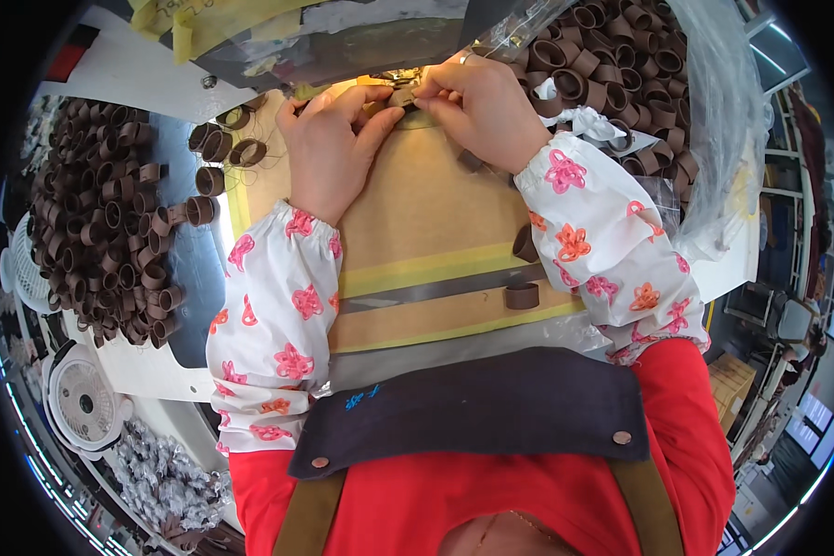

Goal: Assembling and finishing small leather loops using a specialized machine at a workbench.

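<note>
Under the lit head of a sewing machine (343,42), a small brown band loop (402,98) sits between my two hands. My left hand (335,144) pinches its left side with thumb and forefinger. From the right, my right hand (485,104) closes its fingertips on the other edge. The fingers partly cover the loop, and the needle area is too small to make out. Both forearms wear white sleeves with pink and orange flowers. A loose brown loop (522,296) lies on the tan work surface (417,213), and another loop (525,243) rests by my right sleeve.
A big heap of brown loops (111,213) fills the left side, with several threaded loops (215,144) beside the machine. More loops (612,69) are piled at the far right near a clear plastic bag (723,120). A white fan (85,394) stands at lower left.
</note>
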Action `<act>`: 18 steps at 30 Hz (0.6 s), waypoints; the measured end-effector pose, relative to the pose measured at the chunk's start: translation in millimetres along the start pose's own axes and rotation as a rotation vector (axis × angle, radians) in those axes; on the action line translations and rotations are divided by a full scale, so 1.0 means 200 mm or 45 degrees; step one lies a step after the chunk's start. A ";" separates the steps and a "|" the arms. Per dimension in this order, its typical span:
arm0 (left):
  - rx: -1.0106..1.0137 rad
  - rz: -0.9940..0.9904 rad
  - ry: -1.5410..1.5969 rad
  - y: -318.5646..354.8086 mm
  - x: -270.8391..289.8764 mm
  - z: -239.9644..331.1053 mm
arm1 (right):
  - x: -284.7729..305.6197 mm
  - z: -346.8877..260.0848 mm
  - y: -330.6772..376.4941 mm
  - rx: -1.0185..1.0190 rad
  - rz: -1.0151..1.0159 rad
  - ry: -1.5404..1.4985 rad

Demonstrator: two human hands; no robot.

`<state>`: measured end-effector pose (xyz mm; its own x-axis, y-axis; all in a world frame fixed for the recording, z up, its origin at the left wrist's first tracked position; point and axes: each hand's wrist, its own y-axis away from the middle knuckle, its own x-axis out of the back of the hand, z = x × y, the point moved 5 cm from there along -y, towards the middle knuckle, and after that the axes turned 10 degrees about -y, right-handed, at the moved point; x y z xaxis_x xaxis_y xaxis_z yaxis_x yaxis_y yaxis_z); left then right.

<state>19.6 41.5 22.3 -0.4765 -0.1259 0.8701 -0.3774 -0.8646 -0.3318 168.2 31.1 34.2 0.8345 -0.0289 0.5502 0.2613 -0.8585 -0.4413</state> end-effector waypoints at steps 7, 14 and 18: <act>0.170 0.016 0.146 -0.05 -0.06 -0.05 | -0.01 0.02 -0.03 0.023 0.055 0.139; 0.202 -0.034 0.167 -0.06 -0.07 -0.05 | -0.03 0.04 -0.04 -0.006 0.009 0.151; 0.186 -0.063 0.184 -0.07 -0.07 -0.07 | -0.03 0.02 -0.04 -0.022 0.000 0.171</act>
<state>21.4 62.7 10.1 -0.5734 -0.0195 0.8191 -0.2891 -0.9306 -0.2245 162.5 40.2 31.0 0.7616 -0.0965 0.6408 0.2519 -0.8670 -0.4300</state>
